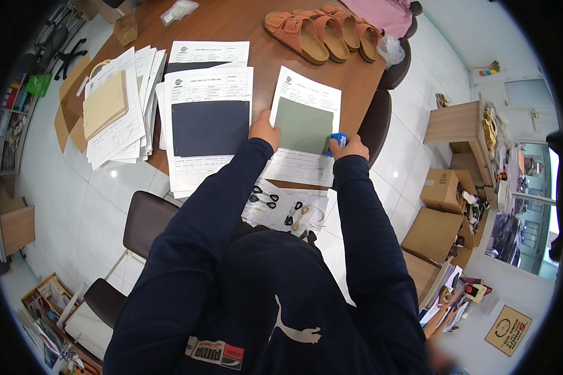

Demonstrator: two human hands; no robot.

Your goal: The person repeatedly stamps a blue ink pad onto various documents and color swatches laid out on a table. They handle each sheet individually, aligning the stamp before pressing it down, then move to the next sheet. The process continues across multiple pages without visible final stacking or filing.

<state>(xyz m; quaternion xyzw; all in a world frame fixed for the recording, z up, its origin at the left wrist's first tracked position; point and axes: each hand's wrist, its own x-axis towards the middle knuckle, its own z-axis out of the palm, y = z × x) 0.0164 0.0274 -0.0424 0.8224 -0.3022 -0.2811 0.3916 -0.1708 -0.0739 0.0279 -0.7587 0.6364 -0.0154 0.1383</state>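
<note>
A white printed sheet [308, 90] with a grey-green fabric swatch [303, 125] on it lies on the brown table [244, 25]. My left hand [264, 129] presses on the sheet's left edge beside the swatch. My right hand [349, 147] rests at the swatch's lower right corner, closed around a small blue object [339, 139]; what it is I cannot tell. To the left lies another sheet with a dark navy swatch [210, 127].
A fanned stack of papers with a tan swatch [105, 103] lies at the table's left. Several orange sandals [322, 31] sit at the far end. Sheets with small black parts [288, 209] lie at the near edge. Chairs [145, 219] and cardboard boxes [441, 190] surround the table.
</note>
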